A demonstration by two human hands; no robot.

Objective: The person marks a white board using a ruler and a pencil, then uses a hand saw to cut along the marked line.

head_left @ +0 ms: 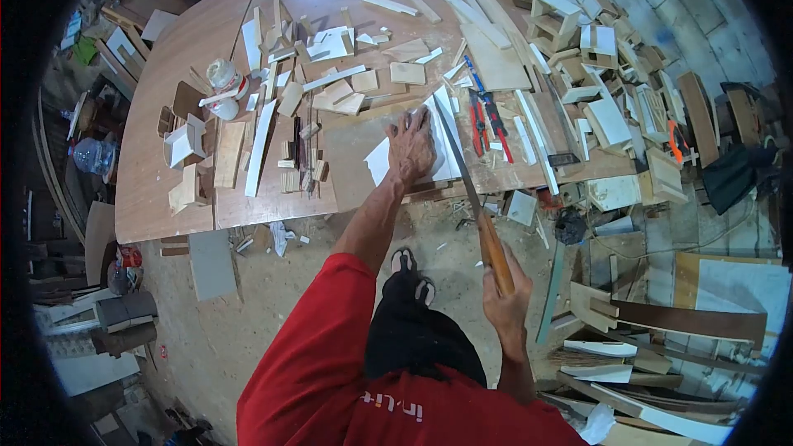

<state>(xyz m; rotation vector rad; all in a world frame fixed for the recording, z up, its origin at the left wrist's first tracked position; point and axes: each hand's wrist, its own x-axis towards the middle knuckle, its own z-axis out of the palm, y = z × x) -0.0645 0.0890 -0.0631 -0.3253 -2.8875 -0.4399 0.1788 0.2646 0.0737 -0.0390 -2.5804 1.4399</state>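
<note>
My right hand [505,293] is wrapped round the wooden handle [496,256] of a handsaw. Its long narrow blade [460,157] points away from me and lies across a white-faced board [446,167] near the table's front edge. My left hand [410,147] presses down on that board, left of the blade, with its fingers stretched forward over the surface. The board's underside and the saw teeth are hidden. Just right of the blade lie red-handled pliers [478,128] and a red and blue tool [498,125].
Wood offcuts and strips cover much of the table [165,198]. At left stand a glue jar [223,78] and small box-like pieces [185,144]. A try square [563,158] lies near the right edge. Stacked wooden parts [607,120] crowd the right side. Scraps lie on the floor.
</note>
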